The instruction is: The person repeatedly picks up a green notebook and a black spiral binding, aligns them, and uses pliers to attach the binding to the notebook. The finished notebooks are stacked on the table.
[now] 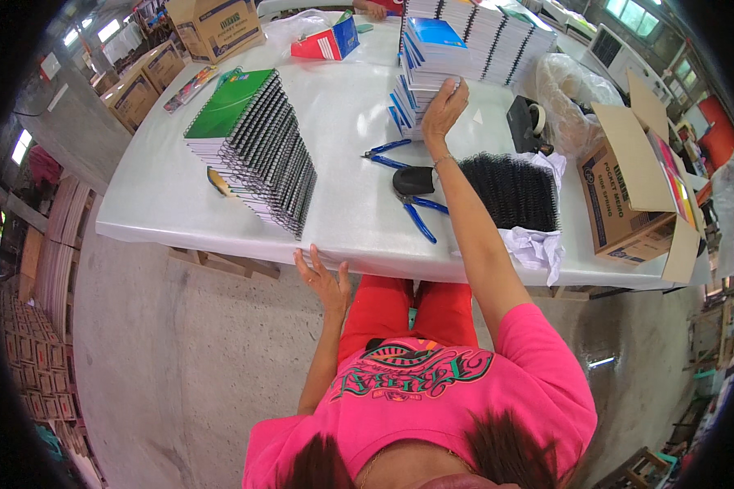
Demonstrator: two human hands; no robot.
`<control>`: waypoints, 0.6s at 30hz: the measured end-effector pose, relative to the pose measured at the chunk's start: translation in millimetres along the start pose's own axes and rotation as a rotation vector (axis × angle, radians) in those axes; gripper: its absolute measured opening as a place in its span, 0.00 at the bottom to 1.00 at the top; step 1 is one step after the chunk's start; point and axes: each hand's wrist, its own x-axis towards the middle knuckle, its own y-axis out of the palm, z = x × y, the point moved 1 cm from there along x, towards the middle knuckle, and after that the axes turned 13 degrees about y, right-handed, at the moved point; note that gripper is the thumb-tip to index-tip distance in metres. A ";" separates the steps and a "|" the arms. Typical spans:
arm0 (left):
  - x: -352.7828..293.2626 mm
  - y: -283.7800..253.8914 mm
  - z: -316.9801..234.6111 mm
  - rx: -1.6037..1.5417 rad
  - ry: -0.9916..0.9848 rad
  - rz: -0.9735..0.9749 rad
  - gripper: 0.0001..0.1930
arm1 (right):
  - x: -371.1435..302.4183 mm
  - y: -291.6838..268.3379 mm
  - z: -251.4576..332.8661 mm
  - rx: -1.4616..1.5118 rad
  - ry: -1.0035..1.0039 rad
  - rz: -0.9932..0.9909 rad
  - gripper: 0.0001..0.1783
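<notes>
My left hand (324,281) is at the table's front edge, fingers spread and holding nothing. Just beyond it stands a tall stack of spiral notebooks (253,147) with a green cover on top and black coils facing right. My right hand (446,107) reaches forward to a stack of blue-covered paper pads (434,69). Its fingers are stretched out against the stack's right side, and the pads are unevenly layered. Between the two stacks lie blue-handled pliers (387,153) and a second blue-handled tool (420,208) beside a black piece (413,180).
Black spiral coils (510,191) lie on crumpled white paper (538,248) right of my forearm. An open carton (632,196) stands at the right edge. Behind are more coil-bound stacks (497,41), clear plastic (567,98), a tape dispenser (526,124) and a red-blue box (326,41).
</notes>
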 end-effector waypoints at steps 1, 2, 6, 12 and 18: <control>0.1 1.1 -0.6 -0.010 -0.002 0.000 0.39 | 1.0 0.9 -1.8 0.000 -0.013 -0.017 0.27; 0.2 2.1 -1.2 -0.020 -0.004 0.000 0.39 | 2.3 1.5 -3.6 -0.010 -0.026 -0.035 0.26; -1.3 3.6 2.7 -0.003 0.003 0.006 0.40 | 0.4 5.8 -2.6 -0.044 -0.043 -0.086 0.26; -0.3 3.9 5.0 0.035 0.016 0.013 0.41 | 0.5 15.2 -4.9 -0.067 -0.016 -0.194 0.24; 0.1 7.4 4.9 0.036 0.032 0.008 0.42 | 4.3 26.4 -13.0 -0.095 0.025 -0.324 0.23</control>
